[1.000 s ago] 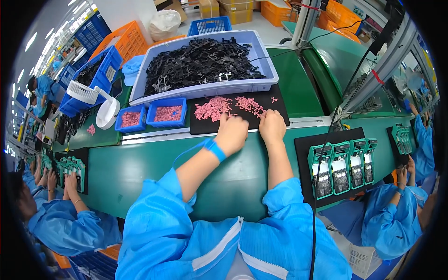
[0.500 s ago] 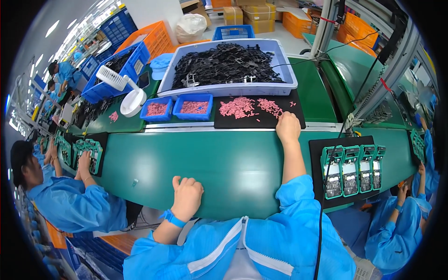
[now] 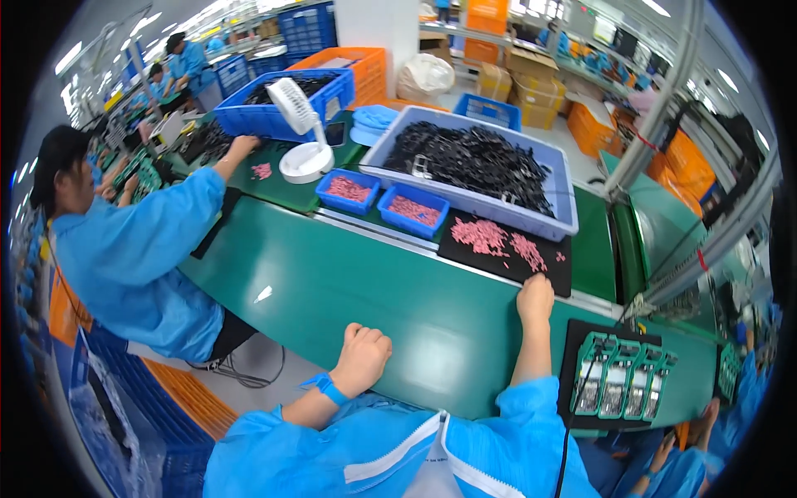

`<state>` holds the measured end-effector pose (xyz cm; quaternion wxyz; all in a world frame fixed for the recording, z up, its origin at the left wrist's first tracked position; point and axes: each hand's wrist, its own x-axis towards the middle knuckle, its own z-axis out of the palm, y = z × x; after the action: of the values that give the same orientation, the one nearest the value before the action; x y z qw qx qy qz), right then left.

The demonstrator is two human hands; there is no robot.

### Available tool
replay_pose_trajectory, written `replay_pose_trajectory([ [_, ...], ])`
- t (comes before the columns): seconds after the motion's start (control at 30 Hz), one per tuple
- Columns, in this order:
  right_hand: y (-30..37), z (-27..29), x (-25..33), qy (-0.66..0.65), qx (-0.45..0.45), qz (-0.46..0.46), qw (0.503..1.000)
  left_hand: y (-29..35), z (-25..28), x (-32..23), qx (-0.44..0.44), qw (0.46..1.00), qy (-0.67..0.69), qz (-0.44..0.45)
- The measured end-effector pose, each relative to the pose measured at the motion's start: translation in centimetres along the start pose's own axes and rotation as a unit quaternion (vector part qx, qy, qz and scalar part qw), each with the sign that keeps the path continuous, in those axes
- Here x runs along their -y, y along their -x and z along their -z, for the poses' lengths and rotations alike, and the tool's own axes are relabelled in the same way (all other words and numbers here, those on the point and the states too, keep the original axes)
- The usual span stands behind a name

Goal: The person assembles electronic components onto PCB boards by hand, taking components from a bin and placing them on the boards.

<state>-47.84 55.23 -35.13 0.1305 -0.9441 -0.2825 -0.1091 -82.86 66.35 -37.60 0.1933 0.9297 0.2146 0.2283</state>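
Note:
My right hand [image 3: 535, 300] is curled closed at the near edge of a black mat [image 3: 465, 252], its fingertips beside small pink pieces [image 3: 528, 252]. What it pinches, if anything, is hidden. A larger pile of pink pieces [image 3: 479, 236] lies further left on the mat. Over the near edge of the green worktop [image 3: 332, 270], my left hand [image 3: 364, 362] is closed in a loose fist, a blue band on its wrist; its palm side is hidden. To the right, several green-framed circuit boards [image 3: 616, 380] lie in a row on another black mat [image 3: 573, 344].
Two small blue bins [image 3: 415, 229] hold pink pieces. Behind stands a large pale tub [image 3: 465, 203] of black parts. A white fan [image 3: 306, 163] and a blue crate [image 3: 328, 104] are at far left. A co-worker's arm [image 3: 187, 203] reaches across on the left; a black cable hangs at right.
The whole view has swung and tilted. My right hand has drawn slightly back toward the mat's near edge; my left hand stays closed. The co-worker on the left has stretched an arm toward the far side.

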Motion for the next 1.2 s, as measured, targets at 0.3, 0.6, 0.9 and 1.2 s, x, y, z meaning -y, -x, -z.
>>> replay_pose_trajectory([
  [0.3, 3.8, 1.2, 1.7, -0.032, 0.042, 0.064, 0.997, -3.3, 2.5, -1.9, 0.041, 0.995, 0.086, -0.034],
  [0.6, 4.0, 1.4, 1.6, -0.018, 0.033, 0.075, 0.996, -11.7, 4.0, -7.1, -0.178, 0.933, 0.273, -0.154],
  [0.9, 5.8, 1.0, 4.5, -0.423, 0.112, 0.063, 0.897, -13.6, -7.9, -3.6, -0.136, 0.947, 0.288, -0.050],
  [1.2, 7.4, 1.2, 7.2, -0.511, 0.133, 0.064, 0.847, -13.7, -7.1, -3.1, -0.110, 0.949, 0.296, 0.000],
])
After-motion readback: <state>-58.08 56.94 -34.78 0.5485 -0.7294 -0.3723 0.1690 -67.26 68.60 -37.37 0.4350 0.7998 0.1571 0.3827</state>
